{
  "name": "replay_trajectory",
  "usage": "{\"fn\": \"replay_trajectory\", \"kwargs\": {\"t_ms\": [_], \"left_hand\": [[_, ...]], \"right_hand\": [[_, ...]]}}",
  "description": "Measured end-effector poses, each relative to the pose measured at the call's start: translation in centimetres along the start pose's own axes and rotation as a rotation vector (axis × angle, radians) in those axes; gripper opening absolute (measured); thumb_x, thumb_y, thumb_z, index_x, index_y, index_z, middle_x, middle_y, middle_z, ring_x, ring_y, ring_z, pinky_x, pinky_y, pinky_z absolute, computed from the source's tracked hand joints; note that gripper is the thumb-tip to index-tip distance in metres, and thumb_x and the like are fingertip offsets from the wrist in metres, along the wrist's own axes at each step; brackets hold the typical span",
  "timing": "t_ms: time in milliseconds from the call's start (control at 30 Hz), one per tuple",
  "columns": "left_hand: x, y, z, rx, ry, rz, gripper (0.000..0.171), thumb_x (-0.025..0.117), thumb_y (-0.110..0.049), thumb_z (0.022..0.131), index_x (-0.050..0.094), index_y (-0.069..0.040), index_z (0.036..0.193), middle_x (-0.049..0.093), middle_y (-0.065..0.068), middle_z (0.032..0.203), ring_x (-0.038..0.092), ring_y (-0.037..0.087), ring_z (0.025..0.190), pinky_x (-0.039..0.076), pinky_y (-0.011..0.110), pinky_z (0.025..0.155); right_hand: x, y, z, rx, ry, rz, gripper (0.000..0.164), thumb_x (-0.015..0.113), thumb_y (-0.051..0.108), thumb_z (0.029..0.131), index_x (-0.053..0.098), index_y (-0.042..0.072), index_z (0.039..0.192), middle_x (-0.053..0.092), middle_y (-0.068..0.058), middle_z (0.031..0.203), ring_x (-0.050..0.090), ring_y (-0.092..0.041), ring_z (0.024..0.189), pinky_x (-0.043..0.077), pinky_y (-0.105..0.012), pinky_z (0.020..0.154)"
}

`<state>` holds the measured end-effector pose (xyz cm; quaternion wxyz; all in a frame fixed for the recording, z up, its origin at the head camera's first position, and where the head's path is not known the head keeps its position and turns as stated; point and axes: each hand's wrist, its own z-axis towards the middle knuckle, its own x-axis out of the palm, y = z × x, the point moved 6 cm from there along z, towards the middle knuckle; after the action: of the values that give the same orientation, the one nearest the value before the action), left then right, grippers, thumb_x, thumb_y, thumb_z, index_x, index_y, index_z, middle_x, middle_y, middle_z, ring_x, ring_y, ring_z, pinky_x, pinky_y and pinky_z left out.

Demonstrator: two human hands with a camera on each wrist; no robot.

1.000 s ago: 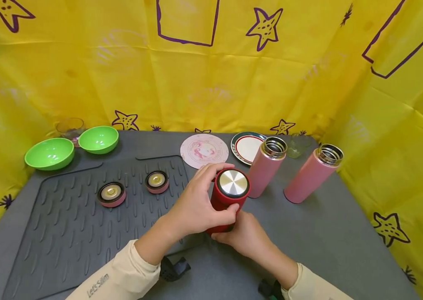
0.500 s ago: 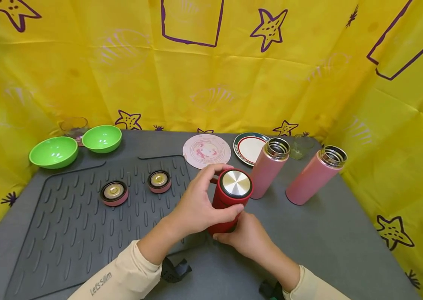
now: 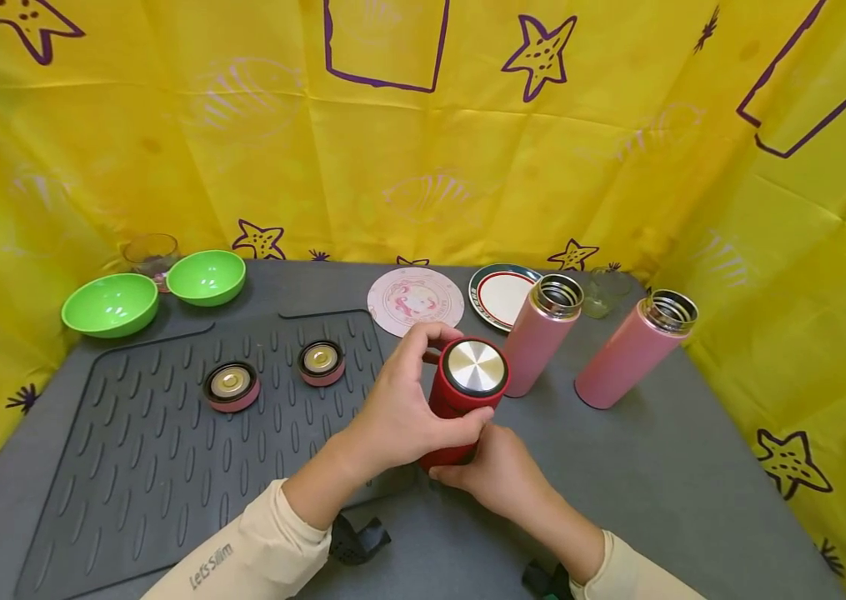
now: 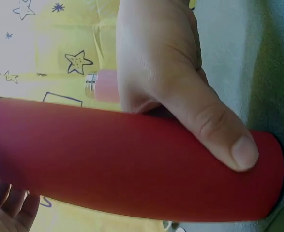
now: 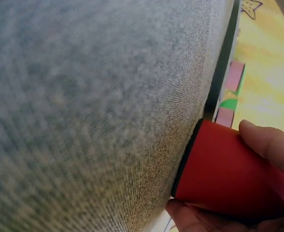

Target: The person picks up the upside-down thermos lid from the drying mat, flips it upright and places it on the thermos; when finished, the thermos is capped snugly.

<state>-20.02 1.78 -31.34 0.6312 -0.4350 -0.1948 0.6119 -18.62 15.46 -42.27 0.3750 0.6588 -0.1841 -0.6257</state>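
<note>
A red thermos (image 3: 448, 400) with a shiny silver top and a black ring stands on the grey table, between both hands. My left hand (image 3: 403, 408) grips its upper part, with the thumb in front and the fingers reaching round behind. Lower down, my right hand (image 3: 501, 475) holds the body near the base. In the left wrist view, the right thumb (image 4: 229, 137) lies along the red side, and left fingertips (image 4: 16, 205) show at the other end. The right wrist view has the black-edged base of the thermos (image 5: 229, 169) against the cloth.
Two open pink bottles (image 3: 543, 342) stand at right, a glass (image 3: 604, 292) behind them. Two pink-edged lids (image 3: 232, 385) lie on the ribbed mat (image 3: 167, 467). Green bowls (image 3: 111, 306) and another glass (image 3: 151, 254), a pink disc (image 3: 415, 302) and a plate (image 3: 501, 298) line the back.
The whole head view has shifted slightly, so things sit a little further right. Both hands keep hold of the red thermos; the left thumb has slid slightly to the right across its front.
</note>
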Motion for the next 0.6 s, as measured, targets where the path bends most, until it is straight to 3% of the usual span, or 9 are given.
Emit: {"fn": "replay_trajectory", "kwargs": {"t_ms": [200, 333, 400, 600], "left_hand": [[0.03, 0.19, -0.25, -0.006, 0.052, -0.010, 0.076, 0.084, -0.026, 0.072, 0.043, -0.016, 0.135, 0.051, -0.007, 0.125, 0.048, 0.013, 0.113, 0.045, 0.038, 0.093], [0.25, 0.51, -0.37, -0.079, 0.009, -0.016, 0.081, 0.090, -0.038, 0.067, 0.038, -0.021, 0.126, 0.049, -0.007, 0.120, 0.049, 0.011, 0.112, 0.045, 0.036, 0.092], [0.28, 0.50, -0.33, -0.086, -0.009, -0.014, 0.078, 0.090, -0.038, 0.067, 0.039, -0.021, 0.123, 0.049, -0.007, 0.117, 0.050, 0.010, 0.110, 0.046, 0.035, 0.090], [0.16, 0.07, -0.32, -0.024, 0.032, 0.015, 0.070, 0.083, -0.024, 0.072, 0.047, -0.017, 0.132, 0.053, -0.008, 0.121, 0.048, 0.011, 0.109, 0.047, 0.036, 0.088]], "right_hand": [[0.01, 0.17, 0.09, -0.013, -0.010, 0.026, 0.054, 0.091, 0.026, 0.066, 0.063, 0.015, 0.111, 0.066, 0.013, 0.095, 0.061, -0.007, 0.084, 0.052, -0.033, 0.077], [-0.14, 0.35, 0.14, -0.064, -0.035, 0.056, 0.062, 0.093, 0.021, 0.064, 0.060, 0.017, 0.117, 0.063, 0.013, 0.105, 0.060, -0.006, 0.094, 0.050, -0.033, 0.086], [-0.13, 0.28, 0.10, -0.061, -0.034, 0.052, 0.062, 0.093, 0.022, 0.065, 0.059, 0.018, 0.117, 0.064, 0.013, 0.105, 0.060, -0.006, 0.094, 0.050, -0.033, 0.084], [0.04, -0.09, -0.04, -0.004, -0.007, -0.011, 0.054, 0.090, 0.033, 0.067, 0.063, 0.015, 0.110, 0.066, 0.012, 0.093, 0.061, -0.007, 0.081, 0.052, -0.031, 0.072]]}}
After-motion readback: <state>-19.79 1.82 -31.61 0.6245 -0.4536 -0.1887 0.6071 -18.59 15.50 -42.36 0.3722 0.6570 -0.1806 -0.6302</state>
